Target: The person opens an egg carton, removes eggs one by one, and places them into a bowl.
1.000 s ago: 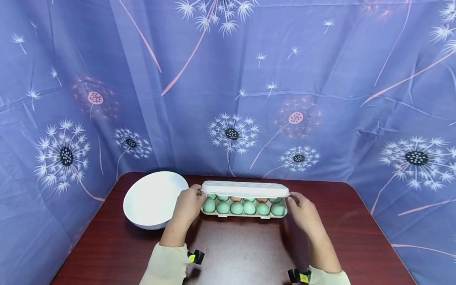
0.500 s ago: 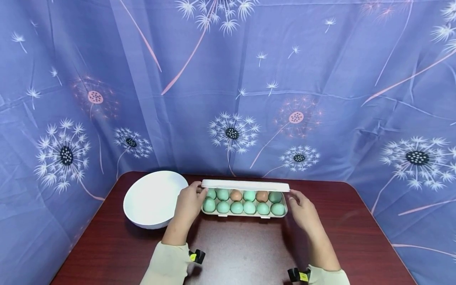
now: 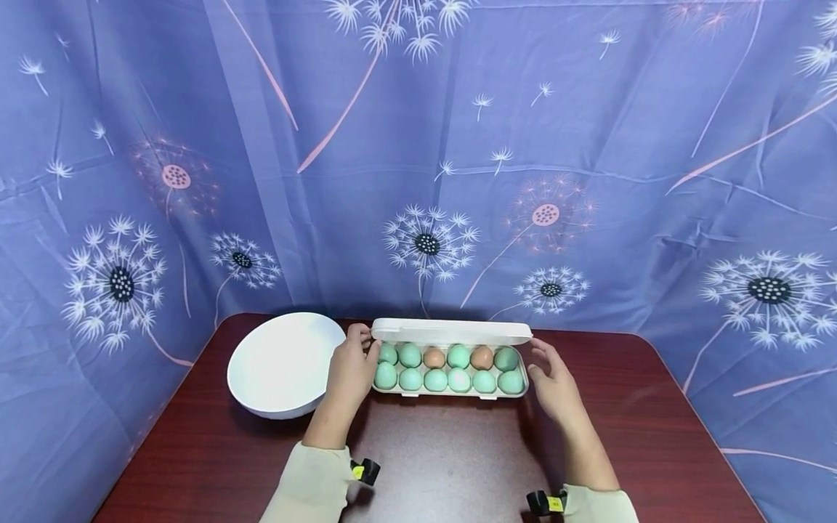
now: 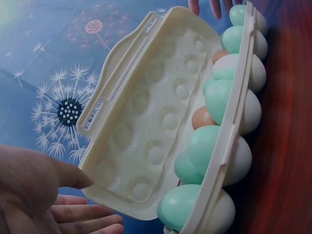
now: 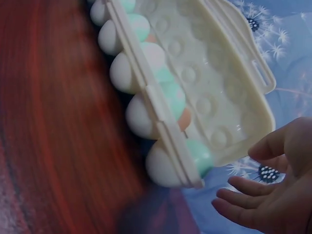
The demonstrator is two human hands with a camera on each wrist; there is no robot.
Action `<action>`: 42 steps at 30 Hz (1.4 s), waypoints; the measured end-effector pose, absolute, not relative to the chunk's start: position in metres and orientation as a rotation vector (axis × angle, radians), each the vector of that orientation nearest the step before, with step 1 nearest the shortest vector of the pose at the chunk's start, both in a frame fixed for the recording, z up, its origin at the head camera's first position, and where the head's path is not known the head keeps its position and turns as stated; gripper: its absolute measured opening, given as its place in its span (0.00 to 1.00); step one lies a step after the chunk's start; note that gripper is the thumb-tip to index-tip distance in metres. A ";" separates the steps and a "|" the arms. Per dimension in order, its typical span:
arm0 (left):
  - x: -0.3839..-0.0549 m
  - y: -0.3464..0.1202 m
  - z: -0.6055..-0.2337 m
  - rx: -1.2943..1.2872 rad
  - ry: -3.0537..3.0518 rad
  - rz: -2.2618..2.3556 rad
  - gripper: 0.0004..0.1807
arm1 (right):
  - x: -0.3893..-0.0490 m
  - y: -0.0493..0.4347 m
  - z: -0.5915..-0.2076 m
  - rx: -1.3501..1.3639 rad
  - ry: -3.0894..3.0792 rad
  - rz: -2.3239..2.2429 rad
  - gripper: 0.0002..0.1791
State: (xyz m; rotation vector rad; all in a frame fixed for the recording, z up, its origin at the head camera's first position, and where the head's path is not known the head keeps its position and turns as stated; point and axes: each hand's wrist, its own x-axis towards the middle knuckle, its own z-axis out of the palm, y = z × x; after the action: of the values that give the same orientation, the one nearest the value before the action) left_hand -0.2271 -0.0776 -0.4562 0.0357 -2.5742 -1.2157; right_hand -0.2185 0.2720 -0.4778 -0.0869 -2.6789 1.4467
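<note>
A long off-white egg carton stands at the back middle of the table, its lid (image 3: 451, 333) tilted up and back. Rows of pale green eggs (image 3: 436, 380) fill the lower tray (image 3: 451, 395), with two brown eggs (image 3: 434, 358) in the back row. My left hand (image 3: 349, 370) is at the lid's left end; in the left wrist view its thumb (image 4: 73, 176) meets the lid's corner, with the other fingers extended below. At the right end is my right hand (image 3: 556, 381), its thumb (image 5: 270, 146) against the lid's corner and its fingers spread loosely in the right wrist view.
A large white bowl (image 3: 277, 370) stands left of the carton, beside my left forearm. The dark red wooden table (image 3: 451, 465) ends at the back against a blue dandelion-print curtain (image 3: 484, 218). Small black wrist cameras sit at both cuffs.
The carton's lid has swung up and back, baring the back row of eggs and then the lid's inside. Both hands have risen slightly with it; the bowl has stayed put.
</note>
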 end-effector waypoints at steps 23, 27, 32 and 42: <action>-0.237 -0.066 -0.491 0.019 -2.717 -1.188 0.36 | -0.229 0.276 -0.504 0.030 -2.716 1.620 0.38; -0.240 -0.067 -0.501 0.006 -2.701 -1.265 0.40 | -0.230 0.278 -0.507 0.040 -2.732 1.606 0.38; -0.242 -0.066 -0.509 0.002 -2.686 -1.324 0.41 | -0.231 0.278 -0.506 0.014 -2.786 1.497 0.35; -0.249 -0.069 -0.512 0.003 -2.685 -1.389 0.43 | -0.237 0.279 -0.501 -0.044 -2.883 1.289 0.35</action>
State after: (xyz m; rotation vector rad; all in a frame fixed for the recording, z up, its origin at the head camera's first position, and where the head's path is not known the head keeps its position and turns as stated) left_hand -0.2490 -0.0685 -0.5116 0.0029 -2.6850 -1.3891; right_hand -0.2370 0.2791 -0.5008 -0.0444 -2.8834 1.2891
